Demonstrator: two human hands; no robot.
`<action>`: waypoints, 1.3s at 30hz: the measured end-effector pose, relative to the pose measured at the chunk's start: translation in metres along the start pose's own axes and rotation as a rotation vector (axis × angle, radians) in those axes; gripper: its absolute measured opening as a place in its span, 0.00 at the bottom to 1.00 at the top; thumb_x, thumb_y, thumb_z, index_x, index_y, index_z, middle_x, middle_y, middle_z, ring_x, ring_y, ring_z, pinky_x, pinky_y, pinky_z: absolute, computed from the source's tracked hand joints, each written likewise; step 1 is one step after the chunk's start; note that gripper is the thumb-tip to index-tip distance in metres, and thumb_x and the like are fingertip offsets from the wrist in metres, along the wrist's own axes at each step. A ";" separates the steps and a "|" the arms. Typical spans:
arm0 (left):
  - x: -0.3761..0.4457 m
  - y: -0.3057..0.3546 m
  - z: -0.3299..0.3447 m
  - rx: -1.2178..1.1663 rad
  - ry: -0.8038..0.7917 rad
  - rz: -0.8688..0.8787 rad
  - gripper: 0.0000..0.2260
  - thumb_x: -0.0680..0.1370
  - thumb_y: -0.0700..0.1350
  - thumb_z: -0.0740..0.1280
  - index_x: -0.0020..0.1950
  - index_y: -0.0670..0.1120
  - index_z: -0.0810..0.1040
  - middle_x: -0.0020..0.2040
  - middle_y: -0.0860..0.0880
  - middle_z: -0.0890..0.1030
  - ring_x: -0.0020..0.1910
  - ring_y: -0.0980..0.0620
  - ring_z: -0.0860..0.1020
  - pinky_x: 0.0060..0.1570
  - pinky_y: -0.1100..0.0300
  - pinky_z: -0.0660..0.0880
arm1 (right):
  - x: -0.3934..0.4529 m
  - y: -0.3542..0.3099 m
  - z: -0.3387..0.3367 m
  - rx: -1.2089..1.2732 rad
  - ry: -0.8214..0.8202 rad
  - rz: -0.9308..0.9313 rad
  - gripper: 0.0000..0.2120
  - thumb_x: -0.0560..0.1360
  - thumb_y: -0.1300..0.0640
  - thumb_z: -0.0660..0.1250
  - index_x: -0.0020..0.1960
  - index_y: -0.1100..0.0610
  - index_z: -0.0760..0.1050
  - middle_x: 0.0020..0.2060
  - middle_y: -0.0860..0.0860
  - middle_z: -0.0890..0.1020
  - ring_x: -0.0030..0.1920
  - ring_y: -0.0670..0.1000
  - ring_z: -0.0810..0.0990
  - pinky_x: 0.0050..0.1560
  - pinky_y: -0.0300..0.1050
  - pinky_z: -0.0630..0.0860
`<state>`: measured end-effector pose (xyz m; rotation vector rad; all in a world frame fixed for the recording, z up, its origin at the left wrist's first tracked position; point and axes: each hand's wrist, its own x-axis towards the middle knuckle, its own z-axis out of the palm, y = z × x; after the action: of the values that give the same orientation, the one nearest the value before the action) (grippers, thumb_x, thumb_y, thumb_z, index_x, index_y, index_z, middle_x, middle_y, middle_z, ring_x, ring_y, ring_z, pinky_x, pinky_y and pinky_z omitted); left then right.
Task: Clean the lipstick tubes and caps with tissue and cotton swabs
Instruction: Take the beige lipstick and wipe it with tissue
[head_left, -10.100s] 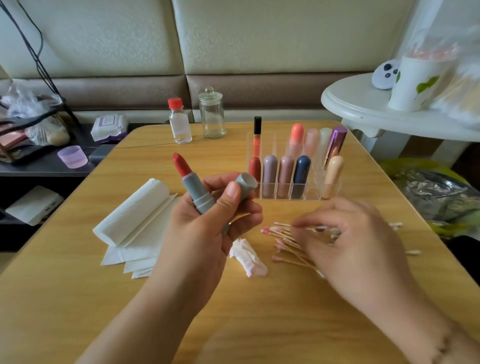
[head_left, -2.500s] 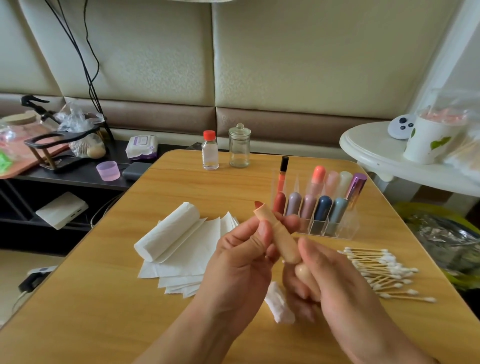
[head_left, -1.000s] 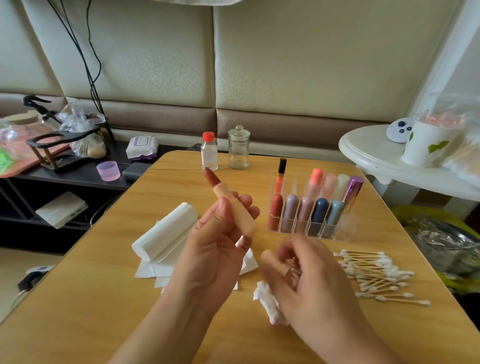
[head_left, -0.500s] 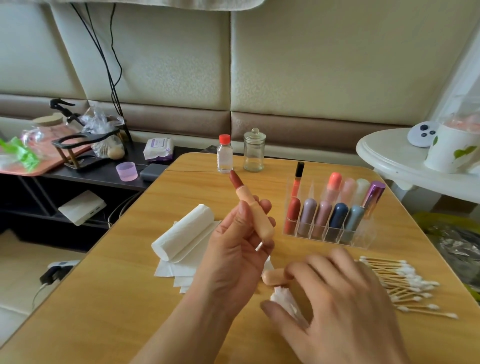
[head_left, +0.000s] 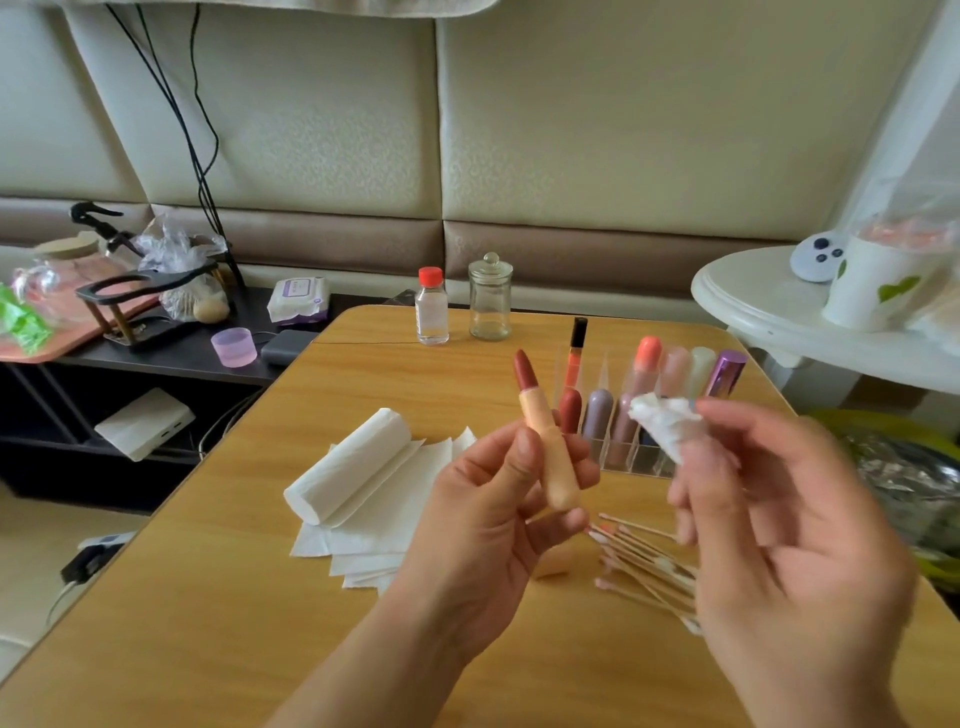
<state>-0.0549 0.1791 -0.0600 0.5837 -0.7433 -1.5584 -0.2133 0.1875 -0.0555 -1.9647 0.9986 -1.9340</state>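
Observation:
My left hand grips an uncapped peach lipstick tube held upright, its dark red bullet pointing up. To the right, my right hand pinches a crumpled white tissue wad raised above the table, a little apart from the tube. The tube's peach cap lies on the wooden table just below my left hand, partly hidden by it. A pile of cotton swabs lies under my right hand. Folded tissues with a tissue roll sit to the left.
A clear organizer with several lipsticks stands behind my hands. A small red-capped bottle and a glass jar stand at the table's far edge. A white round side table is on the right, a dark cluttered shelf on the left.
My right hand set the cap on the table, picked up the tissue wad and lifted it beside the tube. My left hand kept holding the tube upright.

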 end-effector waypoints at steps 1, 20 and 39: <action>-0.001 -0.002 0.001 0.020 -0.012 -0.010 0.23 0.59 0.53 0.83 0.49 0.44 0.86 0.48 0.41 0.84 0.45 0.49 0.84 0.34 0.61 0.80 | 0.002 0.000 0.001 0.018 -0.002 -0.005 0.11 0.79 0.64 0.65 0.60 0.56 0.76 0.47 0.55 0.80 0.43 0.50 0.83 0.42 0.41 0.80; -0.007 -0.012 0.005 0.252 -0.127 -0.001 0.19 0.68 0.45 0.74 0.58 0.44 0.83 0.49 0.37 0.81 0.48 0.42 0.77 0.48 0.50 0.79 | -0.002 0.011 0.007 -0.292 -0.059 -0.170 0.11 0.78 0.64 0.67 0.58 0.63 0.83 0.46 0.53 0.81 0.45 0.42 0.79 0.49 0.33 0.77; -0.011 -0.016 0.008 0.290 -0.156 0.080 0.16 0.74 0.44 0.70 0.61 0.45 0.82 0.55 0.30 0.80 0.51 0.40 0.79 0.49 0.48 0.80 | -0.004 0.005 0.010 -0.342 0.014 -0.165 0.10 0.77 0.65 0.68 0.55 0.66 0.83 0.45 0.55 0.82 0.45 0.42 0.79 0.48 0.32 0.76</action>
<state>-0.0700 0.1917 -0.0671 0.6401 -1.1103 -1.4429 -0.2052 0.1832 -0.0628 -2.2828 1.2814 -1.9684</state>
